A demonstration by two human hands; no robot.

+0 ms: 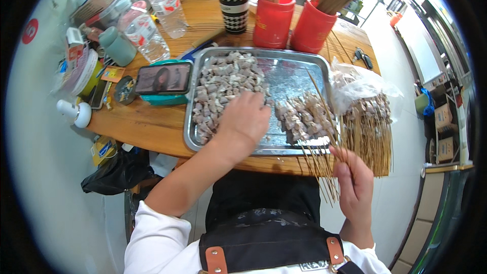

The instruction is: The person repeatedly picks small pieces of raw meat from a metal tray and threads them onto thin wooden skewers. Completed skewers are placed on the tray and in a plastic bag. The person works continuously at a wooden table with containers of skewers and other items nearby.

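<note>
My left hand reaches palm down over a pile of raw meat pieces on the left of a metal tray; its fingertips are bent at the pile's right edge, and what lies under them is hidden. My right hand, in front of the tray's near right corner, grips several bamboo skewers that point up and away. Loaded meat skewers lie at the tray's right, their bare sticks over the near rim. More loaded skewers lie right of the tray, partly under a clear plastic bag.
Behind the tray stand two red containers of skewers and a houndstooth cup. A phone rests on a teal box at the left, near an ashtray and plastic bottles. Keys lie at the far right.
</note>
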